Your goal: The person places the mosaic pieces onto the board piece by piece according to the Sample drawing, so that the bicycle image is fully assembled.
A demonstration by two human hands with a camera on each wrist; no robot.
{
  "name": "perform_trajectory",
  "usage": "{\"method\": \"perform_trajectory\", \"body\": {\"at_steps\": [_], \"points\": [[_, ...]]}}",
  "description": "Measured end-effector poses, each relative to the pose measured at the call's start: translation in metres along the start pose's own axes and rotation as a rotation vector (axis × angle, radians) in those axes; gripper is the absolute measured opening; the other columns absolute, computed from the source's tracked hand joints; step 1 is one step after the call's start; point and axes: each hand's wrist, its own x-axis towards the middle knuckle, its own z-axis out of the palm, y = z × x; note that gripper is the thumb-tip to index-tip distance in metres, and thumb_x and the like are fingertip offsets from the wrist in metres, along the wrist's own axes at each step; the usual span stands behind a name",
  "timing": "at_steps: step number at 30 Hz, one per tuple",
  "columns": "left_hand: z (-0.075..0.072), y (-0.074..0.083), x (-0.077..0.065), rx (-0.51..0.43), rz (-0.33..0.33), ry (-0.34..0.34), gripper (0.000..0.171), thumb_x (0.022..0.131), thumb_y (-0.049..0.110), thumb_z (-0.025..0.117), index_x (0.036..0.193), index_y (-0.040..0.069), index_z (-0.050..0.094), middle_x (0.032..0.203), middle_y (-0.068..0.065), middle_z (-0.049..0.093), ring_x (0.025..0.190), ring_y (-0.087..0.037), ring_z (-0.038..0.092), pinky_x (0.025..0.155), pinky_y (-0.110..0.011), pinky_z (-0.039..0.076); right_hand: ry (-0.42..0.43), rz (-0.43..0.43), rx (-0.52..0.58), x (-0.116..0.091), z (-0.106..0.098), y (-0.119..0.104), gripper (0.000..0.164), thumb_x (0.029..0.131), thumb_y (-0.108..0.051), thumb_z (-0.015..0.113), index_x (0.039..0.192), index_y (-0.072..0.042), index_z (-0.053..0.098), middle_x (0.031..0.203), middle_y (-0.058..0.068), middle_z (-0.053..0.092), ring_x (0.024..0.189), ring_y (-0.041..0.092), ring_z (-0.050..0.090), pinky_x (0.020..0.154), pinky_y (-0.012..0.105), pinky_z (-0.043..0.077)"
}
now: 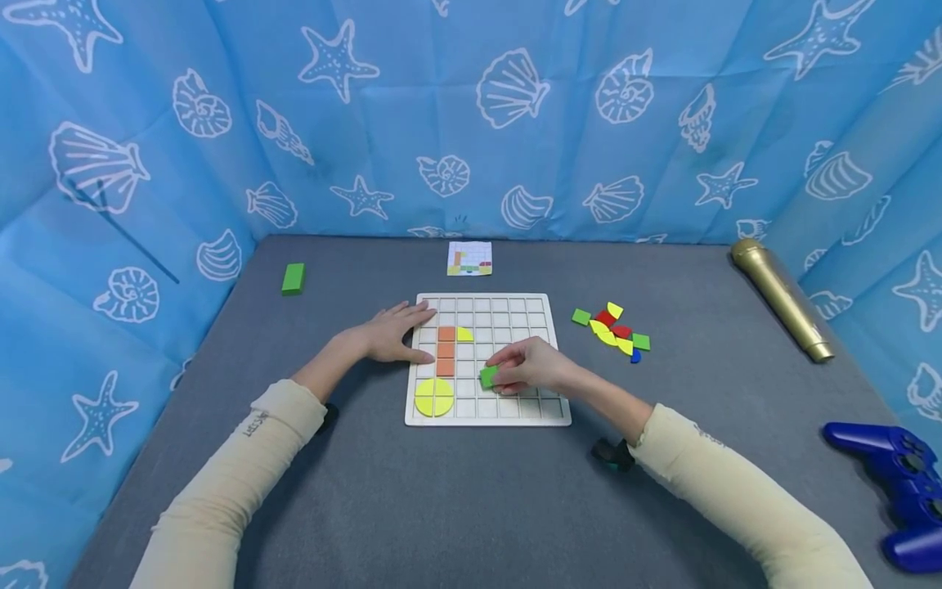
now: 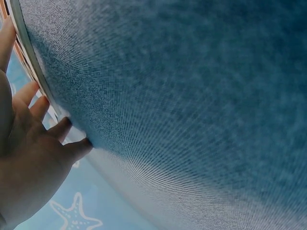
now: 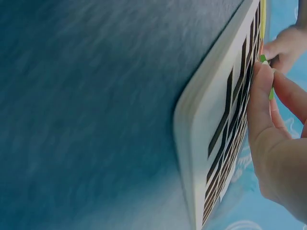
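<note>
In the head view a white grid board [image 1: 508, 314] lies on the grey table. My right hand [image 1: 536, 365] pinches a green square tile [image 1: 489, 376] over the board's lower middle cells. The right wrist view shows the green edge [image 3: 272, 92] between thumb and finger. My left hand [image 1: 390, 334] rests at the board's left edge with spread fingers, thumb on the board. On the grid sit a column of orange square tiles [image 1: 446, 348], a yellow quarter-circle tile [image 1: 465, 334] beside its top, and a yellow circle [image 1: 434, 397] made of quarter tiles below.
Right of the board lies a loose pile of red, yellow, green and blue tiles [image 1: 612, 334]. A small pattern card [image 1: 469, 258] lies behind the board. A green block [image 1: 293, 279] is at far left; a gold microphone [image 1: 782, 299] and blue game controller [image 1: 894, 483] are at right.
</note>
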Motion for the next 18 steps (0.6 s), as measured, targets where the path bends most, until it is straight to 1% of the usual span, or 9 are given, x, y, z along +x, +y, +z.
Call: {"method": "perform_trajectory", "body": {"at_steps": [6, 13, 18], "points": [[0.000, 0.000, 0.002, 0.006, -0.003, -0.003, 0.090, 0.088, 0.056, 0.060, 0.155, 0.016, 0.015, 0.159, -0.008, 0.006, 0.143, -0.034, 0.001, 0.111, -0.057, 0.004, 0.033, 0.006, -0.047, 0.006, 0.015, -0.005, 0.025, 0.088, -0.003, 0.068, 0.112, 0.005, 0.066, 0.085, 0.012, 0.067, 0.073, 0.017, 0.067, 0.070, 0.031, 0.056], [0.001, -0.001, 0.003, 0.005, -0.010, -0.002, 0.090, 0.088, 0.055, 0.060, 0.155, 0.016, 0.015, 0.159, -0.008, 0.006, 0.143, -0.035, 0.001, 0.111, -0.057, 0.004, 0.046, 0.009, -0.057, 0.012, 0.026, -0.006, 0.024, 0.086, -0.003, 0.070, 0.109, 0.004, 0.067, 0.077, 0.011, 0.065, 0.069, 0.016, 0.067, 0.067, 0.030, 0.056], [0.002, 0.000, 0.002, 0.006, -0.013, -0.002, 0.089, 0.088, 0.055, 0.061, 0.155, 0.016, 0.015, 0.159, -0.008, 0.006, 0.143, -0.035, 0.001, 0.111, -0.057, 0.004, 0.078, -0.010, -0.129, 0.014, 0.032, -0.005, 0.021, 0.085, -0.005, 0.073, 0.104, 0.002, 0.069, 0.074, 0.009, 0.064, 0.067, 0.015, 0.068, 0.063, 0.028, 0.056]]}}
